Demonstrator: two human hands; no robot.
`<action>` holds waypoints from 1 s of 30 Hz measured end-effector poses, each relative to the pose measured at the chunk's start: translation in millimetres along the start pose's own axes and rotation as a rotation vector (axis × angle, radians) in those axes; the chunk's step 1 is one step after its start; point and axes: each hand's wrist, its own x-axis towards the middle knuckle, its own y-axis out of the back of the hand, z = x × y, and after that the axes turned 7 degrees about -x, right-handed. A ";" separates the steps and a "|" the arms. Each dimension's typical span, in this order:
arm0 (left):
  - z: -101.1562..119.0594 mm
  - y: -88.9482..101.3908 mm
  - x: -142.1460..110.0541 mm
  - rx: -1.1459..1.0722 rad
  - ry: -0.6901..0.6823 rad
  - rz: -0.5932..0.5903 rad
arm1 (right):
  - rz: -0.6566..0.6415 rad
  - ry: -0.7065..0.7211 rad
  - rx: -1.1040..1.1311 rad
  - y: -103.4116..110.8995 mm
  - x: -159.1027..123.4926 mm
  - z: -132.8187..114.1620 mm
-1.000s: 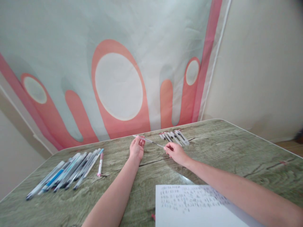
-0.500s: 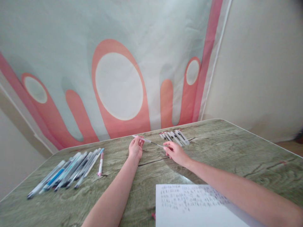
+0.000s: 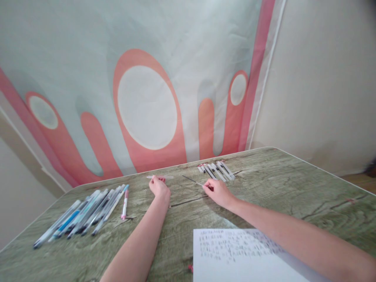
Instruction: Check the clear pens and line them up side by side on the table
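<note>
In the head view my left hand (image 3: 160, 188) is closed near the far edge of the table, pinching a slim, translucent whitish tube (image 3: 168, 177). My right hand (image 3: 217, 191) grips the rear end of a pen refill (image 3: 190, 179), thin and dark along its front part. The refill points left towards the tube, with a gap between them. Behind my right hand lies a row of several slim clear-and-black refills (image 3: 219, 171), which may be in clear sleeves.
Several pens (image 3: 88, 213) lie side by side at the left, with a pink-and-white pen (image 3: 125, 203) at their right end. A sheet of handwritten paper (image 3: 235, 266) lies in front, under my right forearm. The wood-grain table (image 3: 293, 188) meets a printed backdrop (image 3: 149, 105).
My left hand has moved left with the tube, and the refill has come out of it. My right hand has stayed nearly in place, holding the refill.
</note>
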 end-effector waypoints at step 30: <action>-19.6 -16.1 -89.0 0.077 0.834 -0.649 | -0.236 -0.114 -0.575 11.5 8.1 -7.8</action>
